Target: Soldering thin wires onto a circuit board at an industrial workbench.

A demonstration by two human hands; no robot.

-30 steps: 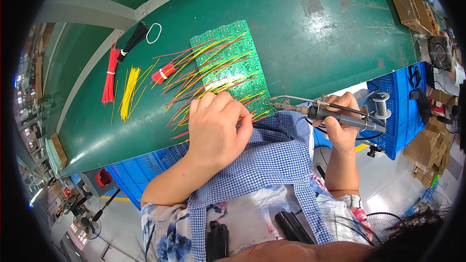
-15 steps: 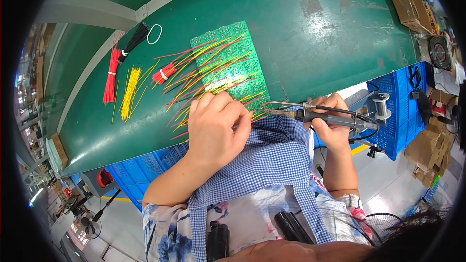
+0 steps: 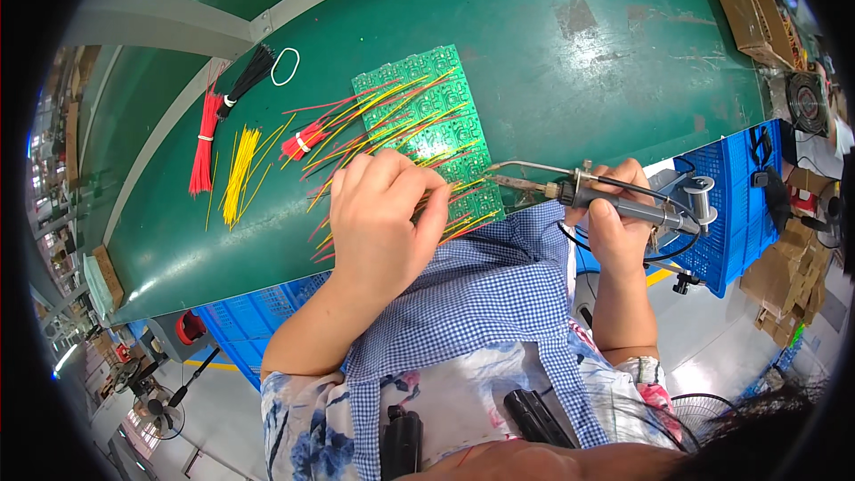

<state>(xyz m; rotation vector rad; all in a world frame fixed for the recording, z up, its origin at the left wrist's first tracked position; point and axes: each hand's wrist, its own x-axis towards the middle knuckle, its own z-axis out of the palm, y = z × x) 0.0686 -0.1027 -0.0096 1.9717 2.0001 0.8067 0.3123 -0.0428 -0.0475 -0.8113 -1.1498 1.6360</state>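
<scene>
My right hand [image 3: 617, 214] grips a soldering iron [image 3: 623, 205] with a dark handle. A thin curved feed tube [image 3: 534, 167] runs above its tip, and both point left to the right edge of a green circuit board panel [image 3: 463, 98]. Red and yellow wires [image 3: 392, 116] fan out leftward over the panel. Over the panel's near left part, my left hand [image 3: 378, 218] is closed, thumb and fingers curled together among the wires. Its fingertips are partly hidden, so what they pinch does not show clearly.
Left on the green bench lie loose yellow wires [image 3: 239, 174], a tied red wire bundle [image 3: 203, 147], a black bundle [image 3: 248, 76] and a white loop [image 3: 285, 67]. Another red bundle [image 3: 303, 142] touches the fanned wires. A solder spool [image 3: 702, 200] stands right, beside a blue crate [image 3: 744, 205].
My left hand has shifted slightly left and away from me. The iron's tip has moved up and a little right, along the panel's right edge. The panel has shifted slightly.
</scene>
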